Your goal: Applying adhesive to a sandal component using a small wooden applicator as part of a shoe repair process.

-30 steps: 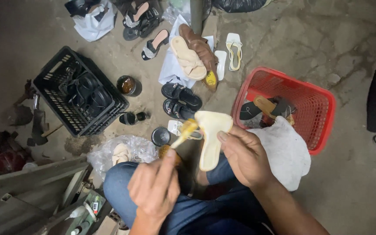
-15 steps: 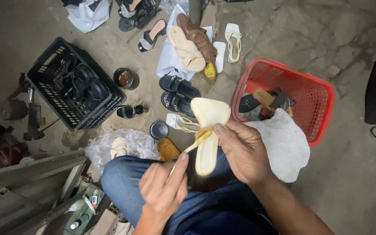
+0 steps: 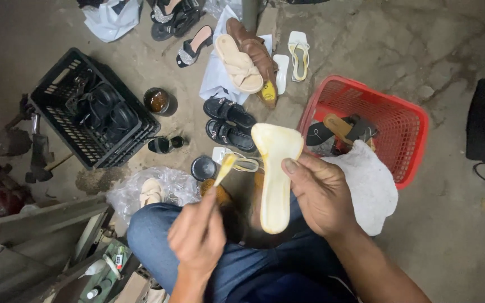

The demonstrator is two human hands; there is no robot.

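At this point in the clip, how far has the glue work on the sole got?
The cream shoe sole, held up in the right hand, already looks glossy over its whole face. In hand: the left hand holds a small yellow-tipped brush clear of the sole. Left: a white strappy sandal upper lies unattached on the floor.
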